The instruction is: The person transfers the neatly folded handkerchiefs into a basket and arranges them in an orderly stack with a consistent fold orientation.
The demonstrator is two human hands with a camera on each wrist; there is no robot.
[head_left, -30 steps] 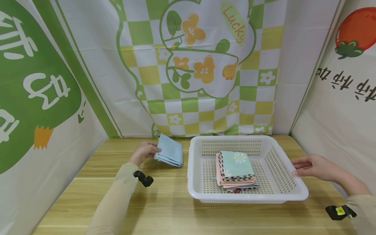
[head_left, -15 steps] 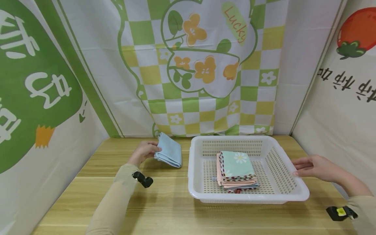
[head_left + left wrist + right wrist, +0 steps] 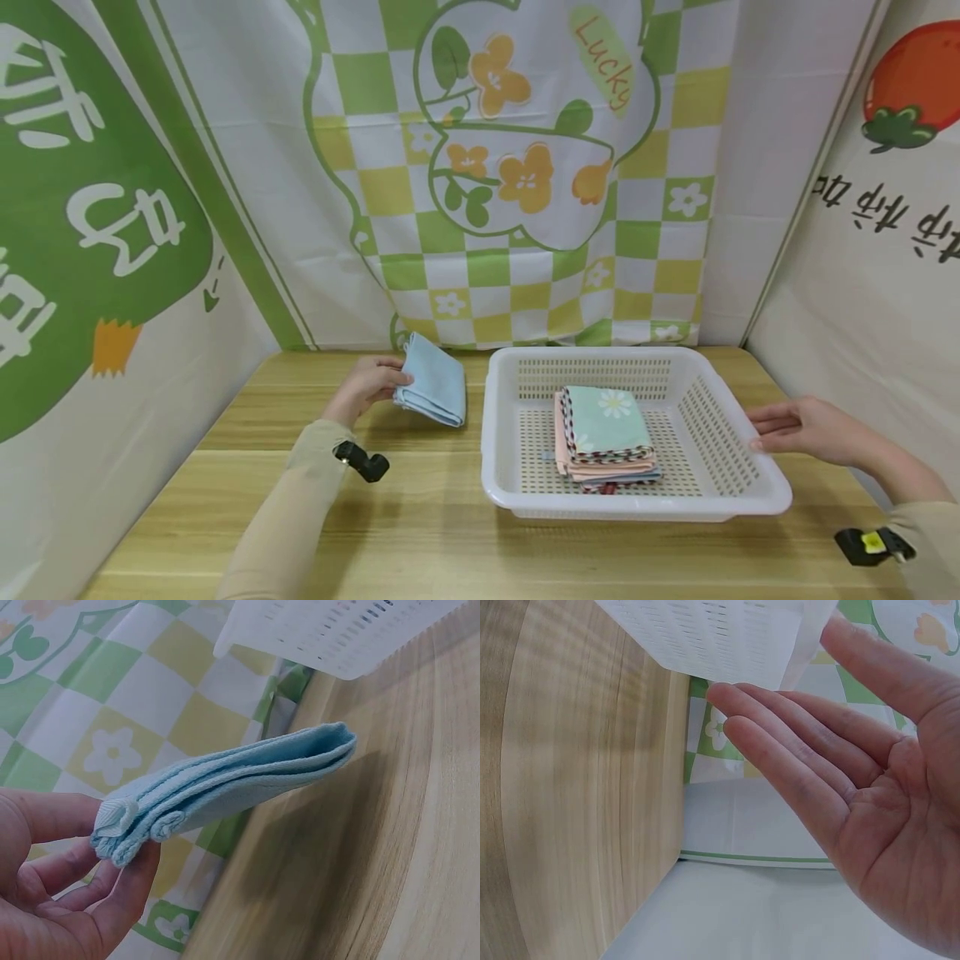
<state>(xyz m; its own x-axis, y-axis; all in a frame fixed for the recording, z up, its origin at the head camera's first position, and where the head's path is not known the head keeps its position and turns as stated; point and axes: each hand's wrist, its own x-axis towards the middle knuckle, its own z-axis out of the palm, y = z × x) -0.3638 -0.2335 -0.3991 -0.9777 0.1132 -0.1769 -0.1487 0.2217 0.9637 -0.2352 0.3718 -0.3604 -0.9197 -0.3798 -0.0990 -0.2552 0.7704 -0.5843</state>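
Note:
My left hand (image 3: 367, 389) pinches a folded light blue towel (image 3: 435, 382) by its left edge, thumb on top and fingers beneath. In the left wrist view the towel (image 3: 247, 776) juts out tilted over the table, its layered folds facing the camera and a shadow below it. A white plastic basket (image 3: 637, 502) stands to the right. At the basket's right side is my right hand (image 3: 810, 429), fingers extended. The right wrist view shows the thumb and straight fingertips right at the basket rim (image 3: 806, 645), with the palm (image 3: 900, 817) bare.
Inside the basket lies a stack of folded towels (image 3: 607, 425), a mint one with a daisy on top and pink and blue ones below. The wooden table (image 3: 420, 533) meets a checkered curtain (image 3: 525, 292) at the back. Printed cloth walls flank both sides.
The light blue towel's far corner has risen slightly in my left hand. My right hand stays at the basket's side, and the basket and stack look the same.

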